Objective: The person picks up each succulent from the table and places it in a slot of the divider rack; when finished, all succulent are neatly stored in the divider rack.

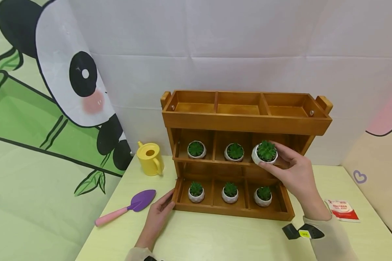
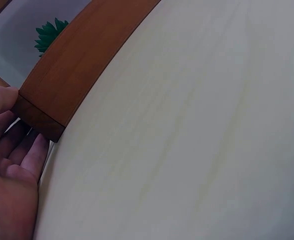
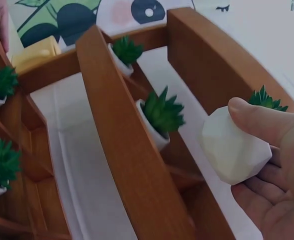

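Observation:
My right hand (image 1: 295,174) grips a small potted succulent (image 1: 265,152) in a white faceted pot, thumb in front and fingers behind. In the right wrist view this pot (image 3: 232,145) is held beside the middle tier, on the right. My left hand (image 1: 159,212) holds the lower left corner of the brown wooden tiered shelf (image 1: 232,210); in the left wrist view the thumb lies at the rim and the fingers curl by the corner (image 2: 42,117). Two more succulents (image 1: 196,149) (image 1: 234,152) sit in the middle tier. Three others (image 1: 230,192) stand in the bottom tier's compartments.
The shelf's top tier (image 1: 245,123) has three compartments. Left of the shelf stand a yellow watering can (image 1: 150,159) and a purple trowel (image 1: 142,200) with a pink handle. A red and white packet (image 1: 342,210) lies to the right. A panda-printed cloth (image 1: 65,72) hangs behind.

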`<state>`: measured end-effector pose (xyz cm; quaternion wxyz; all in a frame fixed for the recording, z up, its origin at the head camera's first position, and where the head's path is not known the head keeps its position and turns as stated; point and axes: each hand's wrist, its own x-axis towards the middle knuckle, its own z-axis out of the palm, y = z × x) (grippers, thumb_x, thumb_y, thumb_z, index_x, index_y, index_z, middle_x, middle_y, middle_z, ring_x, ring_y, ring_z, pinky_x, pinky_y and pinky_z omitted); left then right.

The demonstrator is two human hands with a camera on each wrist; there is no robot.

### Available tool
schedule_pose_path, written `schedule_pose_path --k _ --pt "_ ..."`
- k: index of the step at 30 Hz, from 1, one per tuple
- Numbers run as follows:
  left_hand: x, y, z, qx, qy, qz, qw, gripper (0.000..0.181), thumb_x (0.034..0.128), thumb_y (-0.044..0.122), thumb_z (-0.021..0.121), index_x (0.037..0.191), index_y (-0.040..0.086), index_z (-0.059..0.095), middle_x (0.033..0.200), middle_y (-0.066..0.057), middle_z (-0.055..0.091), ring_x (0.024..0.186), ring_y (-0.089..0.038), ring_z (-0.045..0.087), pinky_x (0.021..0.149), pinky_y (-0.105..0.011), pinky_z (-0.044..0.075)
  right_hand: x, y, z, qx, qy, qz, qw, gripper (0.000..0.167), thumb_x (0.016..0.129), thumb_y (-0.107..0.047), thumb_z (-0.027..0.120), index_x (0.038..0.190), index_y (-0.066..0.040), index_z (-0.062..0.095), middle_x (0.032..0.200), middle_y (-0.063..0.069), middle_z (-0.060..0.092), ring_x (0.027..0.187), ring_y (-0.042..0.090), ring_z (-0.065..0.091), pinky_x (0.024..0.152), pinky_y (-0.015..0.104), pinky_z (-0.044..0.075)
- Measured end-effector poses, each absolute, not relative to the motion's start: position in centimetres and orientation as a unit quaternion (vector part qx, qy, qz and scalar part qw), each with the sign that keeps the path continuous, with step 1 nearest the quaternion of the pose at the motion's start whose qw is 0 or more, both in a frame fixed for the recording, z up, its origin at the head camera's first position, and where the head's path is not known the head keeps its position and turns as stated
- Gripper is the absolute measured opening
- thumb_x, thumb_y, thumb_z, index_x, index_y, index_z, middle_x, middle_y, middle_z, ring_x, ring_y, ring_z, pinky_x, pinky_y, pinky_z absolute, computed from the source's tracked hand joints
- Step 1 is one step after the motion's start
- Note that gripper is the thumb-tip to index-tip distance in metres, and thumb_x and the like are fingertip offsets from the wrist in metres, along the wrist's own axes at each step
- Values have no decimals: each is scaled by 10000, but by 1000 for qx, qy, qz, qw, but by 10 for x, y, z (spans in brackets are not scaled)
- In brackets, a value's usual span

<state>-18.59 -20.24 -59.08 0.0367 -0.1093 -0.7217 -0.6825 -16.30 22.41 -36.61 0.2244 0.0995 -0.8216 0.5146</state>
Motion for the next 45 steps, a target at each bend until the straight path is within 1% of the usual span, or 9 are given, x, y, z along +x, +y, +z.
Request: schedule_pose_path --k 5,7,11,13,17,23,27,37,45 --pt "-185 -201 -591 -115 -719 -684 39 476 1038 90 656 1498 22 556 1526 -145 533 1371 -193 536 1112 -234 446 -175 235 -371 74 -827 507 232 654 850 -127 894 1444 -53 631 1361 180 663 1035 -51 672 853 110 548" --pt "-185 -201 -592 -118 -718 -685 41 473 1037 76 654 1495 11 555 1522 -152 535 1369 -194 538 1113 -237 446 -179 240 -373 62 -835 494 234 663 859 -166 893 1452 -48 622 1378 178 652 1089 50 696 859 98 536" --pt "-186 -200 -593 -120 -719 -684 39 475 1039 83 653 1499 18 553 1524 -148 533 1380 -233 526 1117 -240 442 -187 247 -378 44 -848 475 230 677 879 -233 879 1465 -35 604 1410 182 628 1202 336 672 881 85 509" --pt "-186 -201 -594 -120 -721 -682 39 476 1040 89 654 1500 24 554 1527 -145 531 1385 -251 520 1118 -239 440 -190 250 -379 38 -854 466 227 684 887 -259 872 1467 -23 597 1421 190 618 1222 402 647 887 80 499" --pt "-186 -202 -594 -119 -723 -680 37 476 1042 96 652 1504 35 554 1531 -139 528 1392 -264 512 1120 -240 438 -196 254 -381 27 -870 441 220 704 890 -318 866 1469 -25 595 1438 195 605 1242 400 636 922 134 516" --pt "-184 -202 -595 -111 -724 -680 33 477 1044 104 650 1508 48 553 1537 -127 525 1399 -263 504 1122 -239 435 -202 256 -381 24 -891 399 214 694 891 -350 860 1452 -26 610 1428 200 614 1263 412 622 1015 503 541" --pt "-184 -202 -594 -108 -727 -677 34 479 1043 113 655 1508 53 555 1537 -124 526 1400 -259 504 1123 -238 433 -206 256 -380 31 -899 381 215 687 888 -365 859 1431 -16 625 1397 210 636 1249 433 617 1018 615 527" --pt "-186 -203 -592 -105 -733 -672 38 480 1036 110 667 1501 51 563 1530 -118 535 1390 -250 518 1112 -235 446 -213 256 -375 25 -902 387 191 728 893 -395 847 1443 11 596 1405 256 613 1286 459 578 1037 648 498" --pt "-187 -203 -593 -107 -725 -679 40 488 1024 92 680 1495 39 565 1527 -134 534 1369 -208 538 1105 -251 455 -210 257 -373 29 -909 373 183 738 889 -400 849 1435 22 586 1394 264 617 1251 459 590 1017 652 506"
